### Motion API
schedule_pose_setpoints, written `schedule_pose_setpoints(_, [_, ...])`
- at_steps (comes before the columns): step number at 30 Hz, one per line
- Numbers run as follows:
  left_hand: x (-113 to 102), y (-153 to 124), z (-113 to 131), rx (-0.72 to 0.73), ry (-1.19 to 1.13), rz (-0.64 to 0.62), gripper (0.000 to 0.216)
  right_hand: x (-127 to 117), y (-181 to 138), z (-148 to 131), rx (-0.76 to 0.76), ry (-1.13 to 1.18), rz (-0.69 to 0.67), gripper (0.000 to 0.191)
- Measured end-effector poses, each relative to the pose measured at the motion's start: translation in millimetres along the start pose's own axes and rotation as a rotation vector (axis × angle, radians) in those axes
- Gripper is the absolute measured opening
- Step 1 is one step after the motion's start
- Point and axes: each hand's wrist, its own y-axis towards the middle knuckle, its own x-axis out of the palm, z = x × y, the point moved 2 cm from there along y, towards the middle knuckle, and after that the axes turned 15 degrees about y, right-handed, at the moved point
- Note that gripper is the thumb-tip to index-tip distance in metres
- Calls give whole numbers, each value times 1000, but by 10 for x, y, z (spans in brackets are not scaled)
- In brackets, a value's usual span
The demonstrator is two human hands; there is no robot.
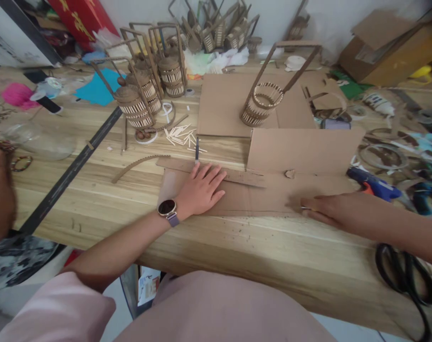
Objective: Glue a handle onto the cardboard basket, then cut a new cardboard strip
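Observation:
My left hand lies flat with fingers spread on a brown cardboard sheet at the front of the wooden table; a watch sits on that wrist. My right hand rests on the right part of the same sheet, fingers pressed together around a small thin tool whose tip shows at its fingertips. A narrow cardboard strip lies across the sheet just beyond my left fingers. A dark pen-like tool lies above them.
Another cardboard panel and a half-built slatted lantern stand behind. Finished lanterns crowd the back left beside loose wooden sticks. A blue glue gun lies right, black scissors at the front right. Another person's arm is at the left.

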Motion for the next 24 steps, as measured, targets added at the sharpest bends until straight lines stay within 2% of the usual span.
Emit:
schedule_pose_setpoints(3, [-46,-15,-34,-38,-32,32,49,-64,110,-114,-19,71,-236,32])
schedule_pose_setpoints(5, [-77,-55,-106,-89,-67,68,48,-111,251,-346,-64,61,-301,30])
schedule_pose_setpoints(7, [-86,-126,-214,-157,-97,92,50,-115,408,-669,-138,80,-338,26])
schedule_pose_setpoints(10, [-36,-270,-382,-257,-92,98,58,-38,619,-1154,-247,47,-317,19])
schedule_pose_setpoints(13, [55,-389,-465,-286,-57,51,66,68,768,-1478,-320,22,-289,21])
schedule_pose_setpoints(17, [106,-430,-444,-266,-6,0,68,99,876,-1659,-373,7,-286,21])
schedule_pose_setpoints(24, [68,-400,-399,-268,12,-19,68,66,937,-1730,-385,-19,-335,21])
